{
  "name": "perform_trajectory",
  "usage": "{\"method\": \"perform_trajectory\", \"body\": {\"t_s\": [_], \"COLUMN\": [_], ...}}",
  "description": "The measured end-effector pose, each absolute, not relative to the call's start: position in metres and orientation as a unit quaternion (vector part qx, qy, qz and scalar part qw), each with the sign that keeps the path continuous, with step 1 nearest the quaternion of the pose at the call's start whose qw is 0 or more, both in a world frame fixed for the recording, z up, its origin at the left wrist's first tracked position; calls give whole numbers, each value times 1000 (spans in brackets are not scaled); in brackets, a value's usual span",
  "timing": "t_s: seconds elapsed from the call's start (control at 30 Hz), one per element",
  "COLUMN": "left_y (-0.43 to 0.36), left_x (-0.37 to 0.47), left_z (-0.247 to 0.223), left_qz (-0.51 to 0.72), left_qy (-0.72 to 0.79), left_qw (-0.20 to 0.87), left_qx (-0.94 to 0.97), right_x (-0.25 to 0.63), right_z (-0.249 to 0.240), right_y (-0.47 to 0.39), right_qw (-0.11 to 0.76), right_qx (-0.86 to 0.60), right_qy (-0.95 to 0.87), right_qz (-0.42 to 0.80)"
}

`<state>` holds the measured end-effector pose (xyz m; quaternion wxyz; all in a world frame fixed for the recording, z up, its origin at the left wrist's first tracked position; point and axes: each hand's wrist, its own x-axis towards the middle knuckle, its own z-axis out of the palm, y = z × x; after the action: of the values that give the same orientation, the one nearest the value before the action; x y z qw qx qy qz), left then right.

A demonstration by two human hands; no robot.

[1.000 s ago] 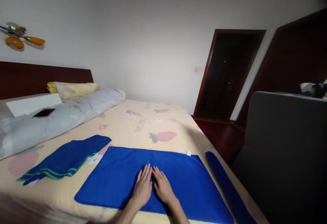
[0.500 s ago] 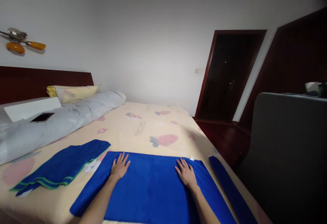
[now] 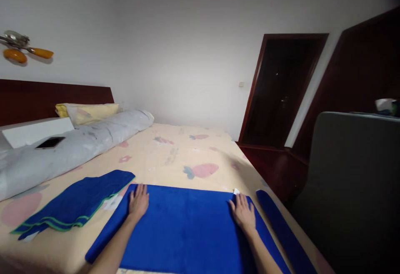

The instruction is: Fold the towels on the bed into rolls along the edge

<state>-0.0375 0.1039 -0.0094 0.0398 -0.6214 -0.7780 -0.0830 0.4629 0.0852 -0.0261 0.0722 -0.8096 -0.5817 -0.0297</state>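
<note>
A blue cloth (image 3: pixel 187 228), probably a towel, is spread flat on the bed in front of me. My left hand (image 3: pixel 139 201) lies palm down near its far left corner, fingers stretched out. Close to the far right corner, my right hand (image 3: pixel 244 213) rests flat with its fingers spread. A small white label (image 3: pixel 236 191) shows at the far edge just beyond the right fingertips. To the left lies a crumpled blue cloth with green trim (image 3: pixel 78 199). A narrow folded blue strip (image 3: pixel 284 232) lies along the right side, apart from the spread cloth.
The bed (image 3: pixel 175 157) has a cream sheet with strawberry prints. Toward the headboard (image 3: pixel 56 94) lie a long grey roll (image 3: pixel 103 134), a phone (image 3: pixel 50 142) on it, a white box (image 3: pixel 37 130) and a yellow pillow (image 3: pixel 93 113). A grey chair back (image 3: pixel 353 174) stands at the right.
My hands have moved apart over the cloth: the left slid left, the right slid right toward the far right corner. Both stayed flat.
</note>
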Motion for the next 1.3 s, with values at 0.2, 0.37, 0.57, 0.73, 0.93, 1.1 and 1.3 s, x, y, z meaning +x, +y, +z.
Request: {"method": "perform_trajectory", "body": {"t_s": [0.2,0.37,0.57,0.73,0.93,1.1,1.3], "left_y": [86,60,34,5,-30,-40,-42], "left_x": [88,144,101,29,-41,-80,-105], "left_z": [-23,-42,-39,-40,-45,-62,-77], "left_qz": [-110,-126,-124,-103,-51,-111,-234], "left_qy": [-611,-526,-587,-675,-781,-814,-827], "left_qw": [2,-52,-42,-20,29,14,-33], "left_qx": [-784,-840,-799,-730,-622,-570,-510], "right_x": [334,285,328,391,471,515,529], "right_z": [-18,-18,-23,-41,-69,-83,-87], "right_y": [66,44,21,-5,-38,-57,-65], "right_qw": [151,143,149,150,163,193,216], "right_qx": [-664,-598,-618,-668,-697,-694,-708], "right_qy": [-731,-782,-769,-728,-698,-694,-672], "right_qz": [31,104,71,34,-6,-18,-12]}}
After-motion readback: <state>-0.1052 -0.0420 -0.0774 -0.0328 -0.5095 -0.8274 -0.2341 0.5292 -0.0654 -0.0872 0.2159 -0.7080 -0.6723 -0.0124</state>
